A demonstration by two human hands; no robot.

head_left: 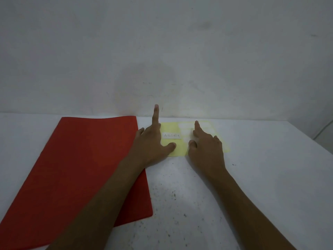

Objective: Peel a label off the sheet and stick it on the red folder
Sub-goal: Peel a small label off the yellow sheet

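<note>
Forearms, two, bare, entering from the bottom edge of the frame and converging toward the centre.

Surface (198, 195): white, matte, flecked with small dark specks in the lower centre; occupies the lower half of the frame and meets a pale grey wall (162, 51) along its far edge.

Red folder (81, 168): flat on the surface, closed, lower left of the frame, lying slightly askew. No writing or label visible on its cover. The left forearm crosses above its right edge.

Sheet (180, 149): pale yellow backing, flat on the surface at centre frame, just right of the folder's upper right corner. Pale, washed-out patches on its far half; their outlines are too faint to tell apart.

Label (172, 135): white rectangle, lying on the sheet's left part, handwritten "Asset" in thin dark letters. Only legible writing in view. It sits between the two hands, touched by neither that can be made out.

Left hand (153, 141): grip spread, holding nothing; thumb tip pressed on the sheet's near left part just below the label, index finger raised and pointing away toward the wall, remaining fingers resting beside the folder's corner.

Right hand (205, 147): grip loosely spread, holding nothing; index finger extended onto the sheet's far right part, other fingers curled, thumb tucked toward the sheet's near edge.
</note>
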